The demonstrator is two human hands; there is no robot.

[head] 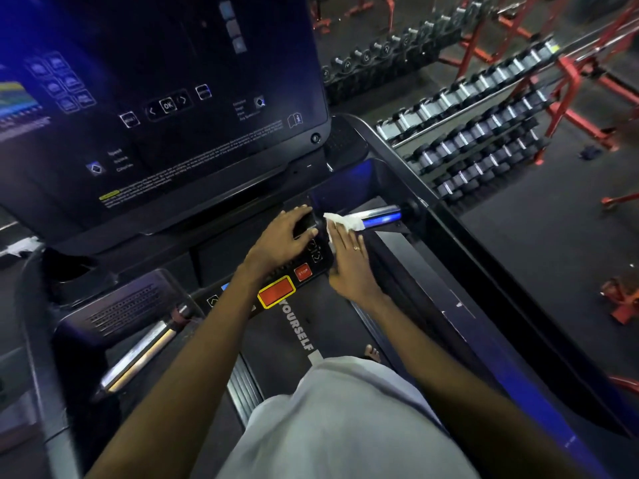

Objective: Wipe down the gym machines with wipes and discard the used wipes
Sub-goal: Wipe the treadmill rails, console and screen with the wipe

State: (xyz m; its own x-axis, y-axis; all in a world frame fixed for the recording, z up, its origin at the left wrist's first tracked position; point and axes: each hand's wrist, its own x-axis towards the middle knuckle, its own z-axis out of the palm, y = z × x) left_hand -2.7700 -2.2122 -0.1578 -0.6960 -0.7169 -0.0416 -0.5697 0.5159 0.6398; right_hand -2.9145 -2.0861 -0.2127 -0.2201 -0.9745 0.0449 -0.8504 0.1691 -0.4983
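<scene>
You are in a gym. You stand on a treadmill [273, 344] whose belt is printed "YOURSELF", with its dark console [166, 108] of touch keys and a red STOP button [303, 272] in front of you. To your right, 2 long racks hold rows of dumbbells: a black set [390, 53] farther back and a chrome-handled set [466, 133] nearer. Red steel frames [570, 74] stand beyond them on dark flooring [518, 243].

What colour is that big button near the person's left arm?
The button is red-orange with a yellow border, seen in the head view.
</scene>
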